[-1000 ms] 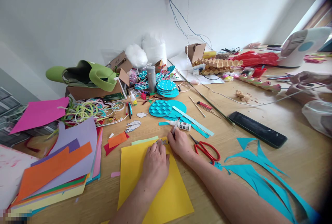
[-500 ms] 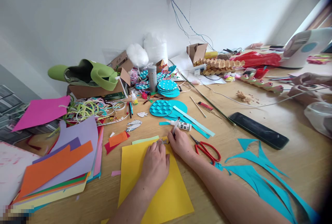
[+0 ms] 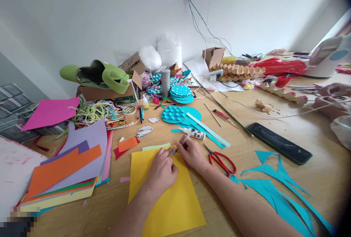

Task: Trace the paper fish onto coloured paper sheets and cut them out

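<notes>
A sheet of yellow paper (image 3: 175,207) lies in front of me. My left hand (image 3: 162,167) rests palm down on it, fingertips pressing at a small grey cutout (image 3: 172,151) near its top edge. The cutout is partly covered, so its outline is unclear. My right hand (image 3: 191,153) grips a slim whitish pen (image 3: 188,135), its tip end close to the cutout. Just beyond that hand is a white glue bottle (image 3: 197,134) on its side. Red-handled scissors (image 3: 223,162) lie to the right of my right wrist.
Coloured paper sheets (image 3: 65,171) are stacked at left. Blue paper scraps (image 3: 270,189) and a black phone (image 3: 279,143) lie at right. Fish cutouts (image 3: 144,131) and blue discs (image 3: 173,114) sit farther back. Another person's hands (image 3: 333,96) show at the right edge, near a white cable.
The whole view has shifted slightly, with things appearing farther right. My left hand still presses on the paper and my right hand keeps the pen near the cutout, its angle slightly different.
</notes>
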Demonstrator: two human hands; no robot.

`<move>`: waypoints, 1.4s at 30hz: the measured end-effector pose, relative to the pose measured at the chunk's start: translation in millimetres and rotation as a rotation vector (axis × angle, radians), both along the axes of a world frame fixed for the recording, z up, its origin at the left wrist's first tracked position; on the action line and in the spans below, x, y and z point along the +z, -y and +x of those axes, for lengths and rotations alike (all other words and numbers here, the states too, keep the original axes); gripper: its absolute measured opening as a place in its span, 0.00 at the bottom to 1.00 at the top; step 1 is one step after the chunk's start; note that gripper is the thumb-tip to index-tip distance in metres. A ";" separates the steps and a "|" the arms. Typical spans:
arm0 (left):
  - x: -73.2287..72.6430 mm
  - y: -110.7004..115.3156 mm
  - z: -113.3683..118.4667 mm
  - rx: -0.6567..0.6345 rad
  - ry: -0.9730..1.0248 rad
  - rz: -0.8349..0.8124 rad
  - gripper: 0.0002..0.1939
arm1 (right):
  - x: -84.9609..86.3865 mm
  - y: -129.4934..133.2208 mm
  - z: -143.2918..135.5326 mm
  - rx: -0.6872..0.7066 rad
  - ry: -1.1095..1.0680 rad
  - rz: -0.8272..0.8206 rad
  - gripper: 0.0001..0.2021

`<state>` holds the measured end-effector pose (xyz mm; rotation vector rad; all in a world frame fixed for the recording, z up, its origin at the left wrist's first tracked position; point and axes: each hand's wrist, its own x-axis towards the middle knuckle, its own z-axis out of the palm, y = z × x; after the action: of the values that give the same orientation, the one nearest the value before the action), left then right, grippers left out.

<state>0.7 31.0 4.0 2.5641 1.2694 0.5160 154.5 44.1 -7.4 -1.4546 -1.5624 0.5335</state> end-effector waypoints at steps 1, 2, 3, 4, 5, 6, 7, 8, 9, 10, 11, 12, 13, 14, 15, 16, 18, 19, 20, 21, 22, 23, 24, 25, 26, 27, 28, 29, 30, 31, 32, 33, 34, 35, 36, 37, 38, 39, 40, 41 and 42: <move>0.3 0.3 -0.3 -0.001 0.000 0.005 0.10 | 0.3 0.2 0.0 -0.001 0.006 -0.002 0.10; 0.6 0.5 -0.4 -0.001 0.001 0.010 0.10 | 0.5 0.4 0.0 -0.002 0.013 -0.002 0.09; 0.6 0.6 -0.4 -0.002 0.003 0.014 0.10 | 0.7 0.6 0.0 -0.003 0.020 -0.001 0.09; 0.6 0.6 -0.4 -0.005 0.003 0.015 0.10 | 0.9 0.8 0.0 -0.003 0.027 0.001 0.09; 0.4 0.5 -0.4 -0.006 0.005 0.017 0.10 | 1.0 0.9 -0.1 -0.002 0.034 0.001 0.09; 0.2 0.4 -0.3 -0.007 0.007 0.018 0.09 | 1.2 1.0 -0.2 0.000 0.043 0.003 0.09; -0.2 0.2 -0.2 -0.008 0.010 0.020 0.09 | 1.4 1.0 -0.4 0.002 0.052 0.003 0.09; -0.6 0.2 -0.1 -0.008 0.013 0.021 0.09 | 1.6 1.0 -0.7 0.004 0.059 0.004 0.10; -1.0 0.2 -0.1 -0.010 0.016 0.023 0.09 | 1.9 1.0 -1.0 0.008 0.064 0.005 0.10; -1.4 0.2 -0.1 -0.011 0.018 0.024 0.09 | 2.2 1.0 -1.3 0.011 0.066 0.006 0.10; -1.7 0.4 0.0 -0.012 0.019 0.027 0.09 | 2.5 1.0 -1.5 0.014 0.066 0.006 0.11; -2.0 0.6 0.0 -0.013 0.018 0.028 0.09 | 2.7 1.1 -1.8 0.017 0.064 0.006 0.11; -2.2 0.8 0.0 -0.014 0.017 0.029 0.09 | 3.0 1.2 -1.9 0.020 0.063 0.004 0.11; -2.3 1.1 0.1 -0.014 0.016 0.029 0.09 | 3.1 1.3 -2.0 0.022 0.063 0.004 0.11; -2.2 1.3 0.2 -0.014 0.014 0.028 0.09 | 3.1 1.5 -2.0 0.024 0.065 0.005 0.11; -2.1 1.4 0.4 -0.014 0.014 0.026 0.09 | 3.0 1.5 -2.0 0.026 0.069 0.009 0.11; -1.6 1.7 0.9 -0.014 0.014 0.025 0.09 | 2.1 1.4 -1.7 0.025 0.077 0.016 0.11; -1.4 1.8 1.1 -0.015 0.014 0.027 0.09 | 1.4 1.2 -1.5 0.018 0.082 0.018 0.10; -1.2 1.9 1.2 -0.016 0.015 0.031 0.09 | 0.6 0.9 -1.3 0.007 0.086 0.017 0.10; -1.0 1.9 1.3 -0.016 0.014 0.035 0.09 | -0.2 0.5 -1.0 -0.006 0.090 0.015 0.10; -0.9 2.0 1.4 -0.016 0.014 0.038 0.09 | -0.9 0.1 -0.8 -0.020 0.094 0.012 0.09; -1.0 2.1 1.4 -0.017 0.013 0.039 0.09 | -1.5 -0.2 -0.6 -0.033 0.097 0.011 0.09; -1.1 2.2 1.4 -0.017 0.010 0.039 0.09 | -2.0 -0.5 -0.4 -0.041 0.099 0.012 0.09; -1.3 2.3 1.4 -0.016 0.008 0.040 0.09 | -2.3 -0.7 -0.2 -0.045 0.102 0.016 0.09; -1.6 2.5 1.4 -0.014 0.007 0.041 0.09 | -2.5 -0.8 0.0 -0.048 0.105 0.020 0.09; -1.9 2.7 1.5 -0.013 0.006 0.043 0.09 | -2.6 -0.8 0.1 -0.048 0.111 0.024 0.09; -2.2 3.0 1.5 -0.013 0.007 0.047 0.09 | -2.6 -0.8 0.2 -0.048 0.118 0.028 0.09; -2.6 3.2 1.6 -0.013 0.009 0.051 0.09 | -2.7 -0.8 0.3 -0.049 0.125 0.032 0.09; -2.9 3.5 1.6 -0.012 0.011 0.055 0.09 | -2.9 -0.8 0.3 -0.052 0.131 0.035 0.09; -3.2 3.7 1.6 -0.013 0.011 0.058 0.09 | -3.2 -0.8 0.4 -0.055 0.136 0.039 0.09; -3.4 3.8 1.6 -0.013 0.008 0.059 0.09 | -3.6 -0.9 0.5 -0.059 0.139 0.042 0.09; -3.7 3.9 1.6 -0.013 0.005 0.061 0.09 | -4.0 -1.1 0.6 -0.063 0.141 0.044 0.09; -3.9 4.0 1.6 -0.013 0.001 0.062 0.09 | -4.5 -1.2 0.6 -0.067 0.143 0.044 0.09; -4.0 3.9 1.6 -0.013 -0.002 0.063 0.09 | -5.0 -1.4 0.7 -0.071 0.144 0.042 0.09; -4.1 3.8 1.5 -0.013 -0.004 0.063 0.09 | -5.4 -1.6 0.9 -0.077 0.145 0.039 0.09; -4.2 3.7 1.5 -0.013 -0.004 0.064 0.09 | -5.7 -1.7 1.0 -0.082 0.147 0.037 0.09; -4.3 3.6 1.5 -0.014 -0.004 0.064 0.09 | -5.8 -1.8 1.0 -0.087 0.149 0.035 0.09; -4.4 3.4 1.4 -0.016 -0.004 0.065 0.09 | -5.9 -1.8 1.1 -0.092 0.152 0.033 0.09; -4.6 3.3 1.4 -0.017 -0.004 0.066 0.09 | -5.9 -1.8 1.1 -0.098 0.156 0.032 0.09; -4.9 3.3 1.4 -0.018 -0.003 0.066 0.09 | -5.8 -1.7 1.1 -0.103 0.162 0.032 0.09; -5.3 3.2 1.4 -0.020 -0.002 0.066 0.09 | -5.8 -1.7 1.1 -0.107 0.167 0.032 0.08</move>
<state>2.1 27.8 -1.2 2.6291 1.2455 0.5604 155.6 45.7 -13.2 -1.5816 -1.6032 0.3295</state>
